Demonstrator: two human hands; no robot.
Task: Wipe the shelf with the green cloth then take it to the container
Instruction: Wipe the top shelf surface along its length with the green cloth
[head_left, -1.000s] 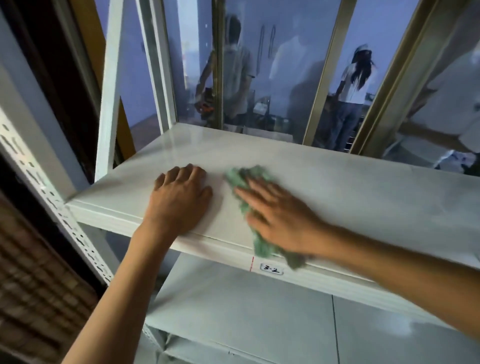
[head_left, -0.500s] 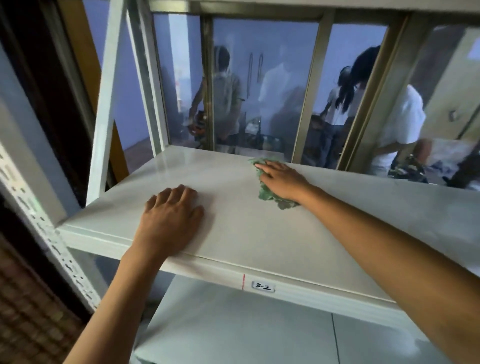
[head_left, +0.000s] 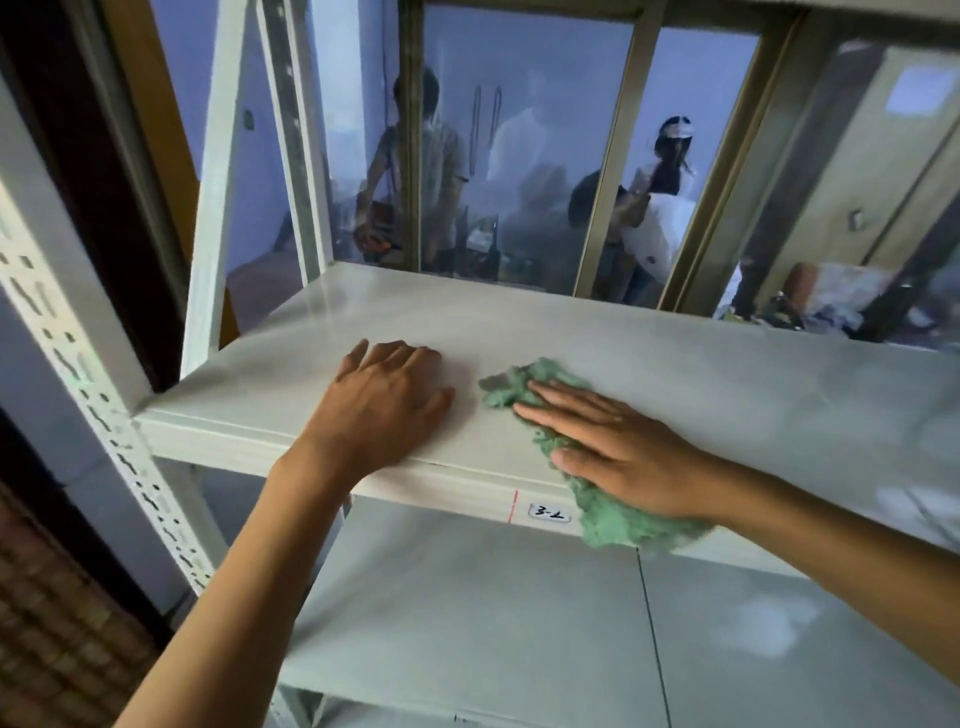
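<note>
Hands: two, both on the top surface of the same shelf (head_left: 675, 374), centre of the frame.
Left hand (head_left: 382, 410): palm down, flat on the shelf near its front edge; fingers relaxed, slightly bent at the tips, grasping nothing.
Right hand (head_left: 618, 452): palm down on the cloth, fingers straight and together, pressing it to the shelf; not curled round it.
Cloths: one green cloth (head_left: 597, 512), right of centre.
Cloth, place: under the right hand, on the front part of the shelf; one end lies just beside the left hand without touching it, the other end hangs over the front edge.
Cloth, look: pale green, fuzzy, crumpled and bunched, uneven outline; the hanging part is blurred.
Shelves: two white levels seen, the upper one being wiped and a lower shelf (head_left: 467, 613) in the bottom half of the frame.
Posts: one white perforated post (head_left: 78, 364) at the left of the frame, one plain white post (head_left: 218, 182) behind it, upper left.
Labels: one small white label (head_left: 549, 513) on the front edge, handwritten, beside a red mark (head_left: 514, 506); the cloth hangs just to its right.
Window: glass panes (head_left: 524, 130) with frames behind the shelf, upper frame.
People in the glass: at least three figures (head_left: 431, 166), dim and blurred; exact count cannot be told.
</note>
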